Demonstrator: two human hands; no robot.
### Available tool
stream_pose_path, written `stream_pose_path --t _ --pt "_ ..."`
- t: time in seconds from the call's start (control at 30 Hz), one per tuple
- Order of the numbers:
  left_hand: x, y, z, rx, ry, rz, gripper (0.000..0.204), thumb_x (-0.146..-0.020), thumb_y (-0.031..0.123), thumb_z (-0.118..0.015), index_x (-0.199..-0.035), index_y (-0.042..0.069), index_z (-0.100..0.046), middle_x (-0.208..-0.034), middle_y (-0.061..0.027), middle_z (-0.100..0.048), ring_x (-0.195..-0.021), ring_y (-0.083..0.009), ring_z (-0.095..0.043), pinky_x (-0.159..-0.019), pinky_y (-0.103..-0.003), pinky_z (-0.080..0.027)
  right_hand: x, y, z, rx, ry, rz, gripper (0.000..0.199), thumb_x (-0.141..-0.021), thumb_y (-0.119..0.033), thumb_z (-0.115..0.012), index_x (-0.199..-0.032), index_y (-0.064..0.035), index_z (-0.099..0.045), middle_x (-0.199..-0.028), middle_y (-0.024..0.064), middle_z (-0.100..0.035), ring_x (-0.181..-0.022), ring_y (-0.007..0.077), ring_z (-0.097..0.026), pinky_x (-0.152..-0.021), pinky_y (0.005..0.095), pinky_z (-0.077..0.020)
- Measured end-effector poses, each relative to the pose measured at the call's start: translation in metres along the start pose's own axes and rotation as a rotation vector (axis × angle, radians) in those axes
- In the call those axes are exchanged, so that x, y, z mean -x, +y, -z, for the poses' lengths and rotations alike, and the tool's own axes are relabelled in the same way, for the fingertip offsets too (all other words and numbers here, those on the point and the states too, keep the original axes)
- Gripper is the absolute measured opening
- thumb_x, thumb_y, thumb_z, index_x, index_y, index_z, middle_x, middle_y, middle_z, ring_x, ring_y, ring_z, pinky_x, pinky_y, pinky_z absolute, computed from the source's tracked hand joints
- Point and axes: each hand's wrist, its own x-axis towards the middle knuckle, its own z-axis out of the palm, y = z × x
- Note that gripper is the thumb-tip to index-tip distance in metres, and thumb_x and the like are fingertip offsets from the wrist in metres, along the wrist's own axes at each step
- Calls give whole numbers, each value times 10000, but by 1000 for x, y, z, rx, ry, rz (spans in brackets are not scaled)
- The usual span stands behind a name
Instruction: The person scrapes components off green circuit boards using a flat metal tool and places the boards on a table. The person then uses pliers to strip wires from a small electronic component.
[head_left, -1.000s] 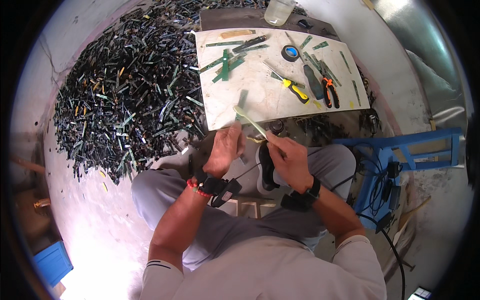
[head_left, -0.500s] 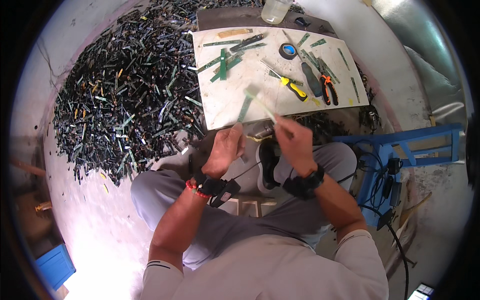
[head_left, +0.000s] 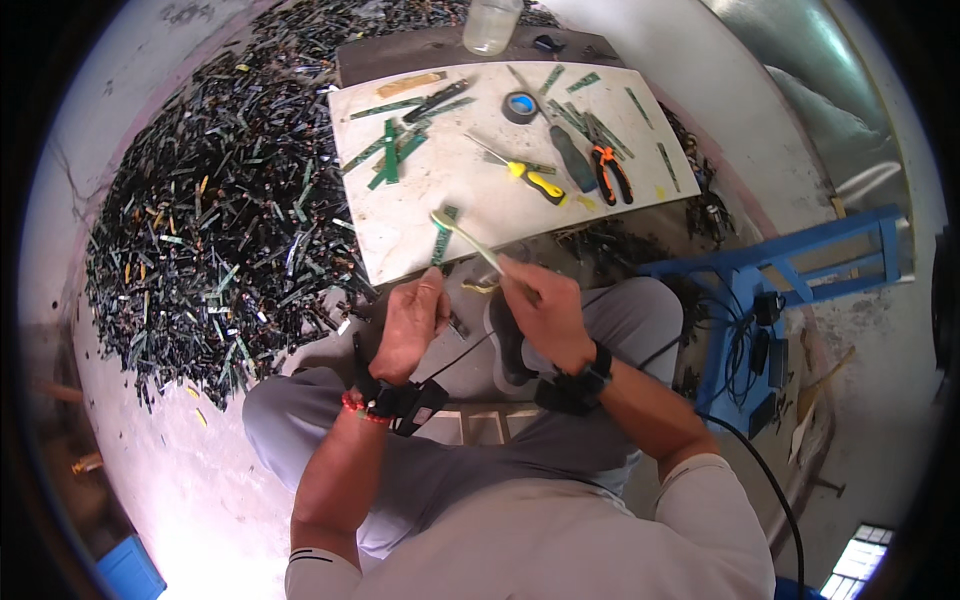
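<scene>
My left hand [head_left: 413, 318] is closed on the lower end of a narrow green circuit board strip [head_left: 440, 248], whose upper part lies over the near edge of the white board [head_left: 390, 245]. Between the fingers of my right hand [head_left: 548, 312] is the handle of a pale toothbrush [head_left: 470, 241]. Its head touches the strip near the upper end. Farther off on the white board are a yellow-and-black screwdriver [head_left: 537, 182], orange-and-black pliers [head_left: 611, 176], a dark-handled tool [head_left: 572, 158] and a roll of black tape [head_left: 520, 107].
A large heap of dark board strips [head_left: 230, 230] covers the floor at the left. More green strips [head_left: 391, 152] lie on the white board. A clear jar [head_left: 491, 25] stands at the far edge. A blue stool [head_left: 745, 350] with black cables is at the right.
The toothbrush has shifted along the strip and its head now shows clearly. The view has turned, so the white board appears farther left. Both hands keep their hold.
</scene>
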Motion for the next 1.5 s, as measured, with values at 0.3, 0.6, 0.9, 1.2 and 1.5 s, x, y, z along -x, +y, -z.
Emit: stream_pose_path --t 0.3,0.6,0.9,1.2,1.5 --pt "-11 -5 -4 -171 54 -124 503 -998 342 -439 -619 18 -503 -504 -48 -471 -458 -163 -455 -460 -328 -350 0 9 -3 -166 94 -34 255 -842 -21 -630 -1094 -34 -669 -781 127 -650 -612 139 -589 -572 268 -471" --pt "-6 -7 -10 -808 304 -341 406 -959 303 -474 -686 23 -586 -632 -213 -591 -600 -423 -587 -572 -512 -462 7 0 6 -300 1 -173 270 -876 -32 -633 -1143 12 -641 -851 -2 -644 -725 13 -486 -606 182 -410" --pt "-3 0 -18 -971 263 -331 361 -944 269 -489 -667 55 -578 -604 -189 -594 -565 -385 -593 -549 -490 -473 -27 -4 -8 -339 46 -271 201 -841 -164 -690 -836 21 -611 -643 4 -555 -608 37 -456 -547 226 -413" --pt "-5 1 -25 -922 222 -335 401 -972 309 -452 -700 39 -572 -607 -209 -582 -581 -419 -582 -553 -514 -454 -50 -4 -55 -270 33 -330 195 -814 -125 -704 -734 17 -597 -593 -45 -512 -547 20 -427 -462 216 -384" --pt "-4 -1 -19 -717 137 -359 464 -964 357 -503 -679 -7 -540 -556 -170 -555 -532 -353 -569 -531 -440 -441 -48 3 -59 -495 66 -330 155 -800 -93 -601 -736 44 -571 -571 25 -523 -574 60 -433 -500 280 -384"
